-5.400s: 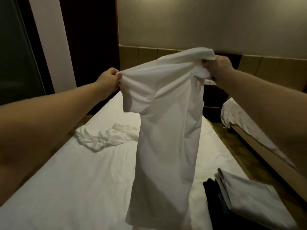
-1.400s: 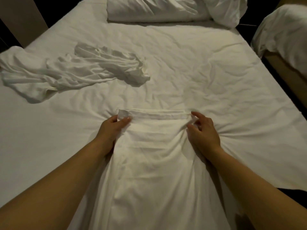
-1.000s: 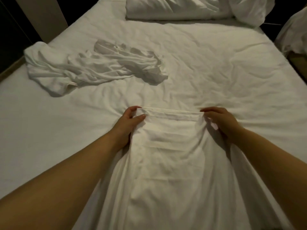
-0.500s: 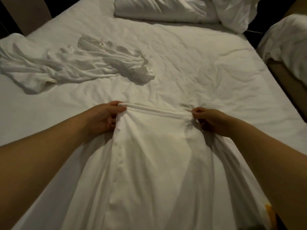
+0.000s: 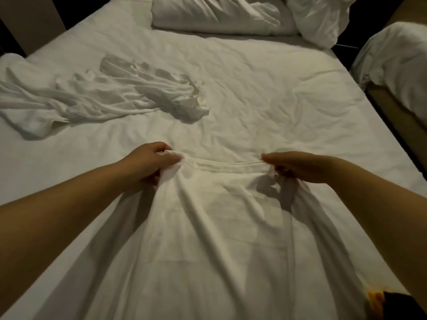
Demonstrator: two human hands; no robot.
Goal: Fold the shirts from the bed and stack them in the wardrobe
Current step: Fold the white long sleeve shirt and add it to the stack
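The shirt (image 5: 215, 227) is lying lengthwise on the bed (image 5: 265, 93), its far edge pulled into a straight band between the two hands and the rest of the cloth running back toward the person, rumpled into long ridges. The left hand (image 5: 150, 161) is pinching the left corner of that edge, fingers curled shut on a bunch of fabric; the right hand (image 5: 298, 166) is gripping the right corner the same way, thumb and fingers closed on the cloth. Both hands are sitting low, at or just above the sheet, and the band between them is looking taut. Judging from this, the fold of this shirt is only starting: the sides seem already narrowed, but the length is not yet doubled over, and no neat packet is showing. Beyond the left fingers, well apart, a second shirt (image 5: 99, 95) is lying crumpled and unfolded, so at least that one is waiting too. Farther off past both hands, pillows (image 5: 219, 15) are resting at the head of the bed. No wardrobe is in view, so the stacking appears to be wholly ahead.
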